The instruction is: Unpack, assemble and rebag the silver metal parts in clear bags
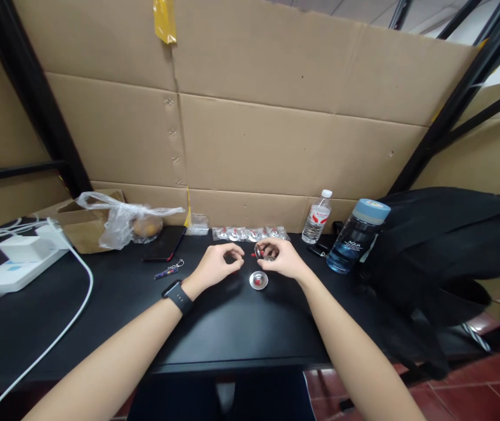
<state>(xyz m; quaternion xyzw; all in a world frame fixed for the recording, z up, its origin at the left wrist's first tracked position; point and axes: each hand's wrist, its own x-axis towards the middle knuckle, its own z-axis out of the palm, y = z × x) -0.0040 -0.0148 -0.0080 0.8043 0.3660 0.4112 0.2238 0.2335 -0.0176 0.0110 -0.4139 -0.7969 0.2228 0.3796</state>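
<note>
My left hand (pixel 218 264) rests on the black table (pixel 113 304) with its fingers curled in a pinch near a small red piece; what it grips is too small to name. My right hand (pixel 278 257) is closed around a small clear, silvery round part (pixel 264 251). Between and just below the hands, a small silver dish with a red centre (pixel 258 280) lies on the table. Behind the hands a strip of clear packets holding similar silver and red parts (pixel 250 233) lies along the cardboard wall. A black watch sits on my left wrist.
A clear water bottle (pixel 317 217) and a blue bottle (pixel 354 237) stand at the right, beside a black bag (pixel 442 245). At the left are a plastic bag (pixel 127 222), a cardboard box (pixel 78 225), a phone (pixel 162 248), a keyring (pixel 168 271), and a power strip with white cables (pixel 21 263).
</note>
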